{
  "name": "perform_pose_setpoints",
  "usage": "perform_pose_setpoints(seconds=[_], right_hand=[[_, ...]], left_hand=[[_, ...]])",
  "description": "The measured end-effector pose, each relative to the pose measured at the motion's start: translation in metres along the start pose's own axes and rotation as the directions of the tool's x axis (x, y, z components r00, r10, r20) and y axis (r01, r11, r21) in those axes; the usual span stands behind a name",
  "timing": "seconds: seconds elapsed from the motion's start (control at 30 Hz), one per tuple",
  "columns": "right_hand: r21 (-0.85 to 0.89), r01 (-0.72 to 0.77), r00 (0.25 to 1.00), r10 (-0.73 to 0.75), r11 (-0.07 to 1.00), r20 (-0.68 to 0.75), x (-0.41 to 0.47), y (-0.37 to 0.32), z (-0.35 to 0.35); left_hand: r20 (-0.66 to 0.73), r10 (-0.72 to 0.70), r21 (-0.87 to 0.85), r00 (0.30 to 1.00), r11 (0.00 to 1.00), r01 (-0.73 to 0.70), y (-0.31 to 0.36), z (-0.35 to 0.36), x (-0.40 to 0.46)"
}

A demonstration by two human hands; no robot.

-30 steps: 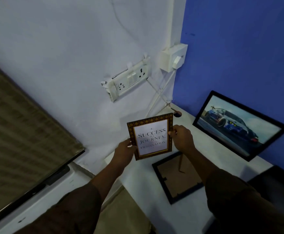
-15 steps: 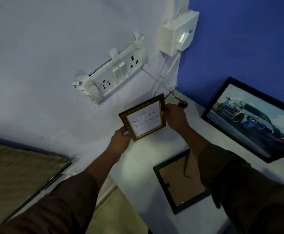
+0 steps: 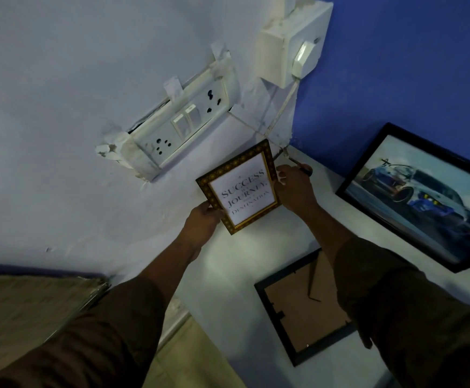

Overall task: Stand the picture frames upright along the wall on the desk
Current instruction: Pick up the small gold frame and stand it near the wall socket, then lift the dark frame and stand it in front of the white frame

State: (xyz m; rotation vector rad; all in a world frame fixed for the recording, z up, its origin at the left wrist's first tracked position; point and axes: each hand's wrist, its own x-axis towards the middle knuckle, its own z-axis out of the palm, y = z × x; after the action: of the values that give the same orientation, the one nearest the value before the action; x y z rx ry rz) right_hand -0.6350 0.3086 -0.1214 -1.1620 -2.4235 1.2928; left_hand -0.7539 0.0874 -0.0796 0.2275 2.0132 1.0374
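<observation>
A small gold-patterned frame (image 3: 240, 189) with the text "Success is a journey" is held upright close to the white wall, near the desk's back corner. My left hand (image 3: 203, 219) grips its lower left edge and my right hand (image 3: 294, 189) grips its right edge. A large black frame with a car picture (image 3: 424, 197) leans upright against the blue wall on the right. A black frame (image 3: 298, 306) lies face down on the white desk (image 3: 236, 264), its brown back and stand showing, partly hidden by my right sleeve.
A white socket and switch panel (image 3: 180, 127) hangs loose on the wall above the small frame. A white switch box (image 3: 292, 43) with cables sits in the corner. A dark screen's edge (image 3: 32, 309) shows at lower left.
Both hands carried the small frame forward toward the wall corner and down toward the desk. The view moved closer to the wall.
</observation>
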Motion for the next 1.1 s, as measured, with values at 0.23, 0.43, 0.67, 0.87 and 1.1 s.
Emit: perform_pose_setpoints(seconds=[0.23, 0.43, 0.67, 0.87, 1.1], right_hand=[[0.051, -0.078, 0.997, 0.079, 0.996, -0.012, -0.008, 0.011, -0.006], [0.032, -0.127, 0.992, 0.128, 0.991, -0.023, -0.048, 0.04, -0.015], [-0.049, -0.289, 0.956, 0.286, 0.956, -0.064, -0.138, 0.1, -0.035], [-0.202, -0.515, 0.856, 0.511, 0.833, -0.075, -0.206, 0.141, -0.042], [-0.286, -0.579, 0.809, 0.583, 0.764, -0.08, -0.236, 0.151, -0.026]], left_hand=[[-0.017, -0.058, 0.024, 0.998, 0.998, 0.058, -0.005, 0.006, 0.004], [-0.008, -0.139, 0.005, 0.99, 0.99, 0.139, -0.02, 0.019, -0.008], [0.17, -0.216, 0.161, 0.962, 0.969, 0.189, -0.051, 0.055, -0.039], [0.271, -0.341, 0.302, 0.9, 0.918, 0.257, -0.073, 0.087, -0.075], [0.288, -0.382, 0.225, 0.878, 0.918, 0.326, -0.091, 0.11, -0.082]])
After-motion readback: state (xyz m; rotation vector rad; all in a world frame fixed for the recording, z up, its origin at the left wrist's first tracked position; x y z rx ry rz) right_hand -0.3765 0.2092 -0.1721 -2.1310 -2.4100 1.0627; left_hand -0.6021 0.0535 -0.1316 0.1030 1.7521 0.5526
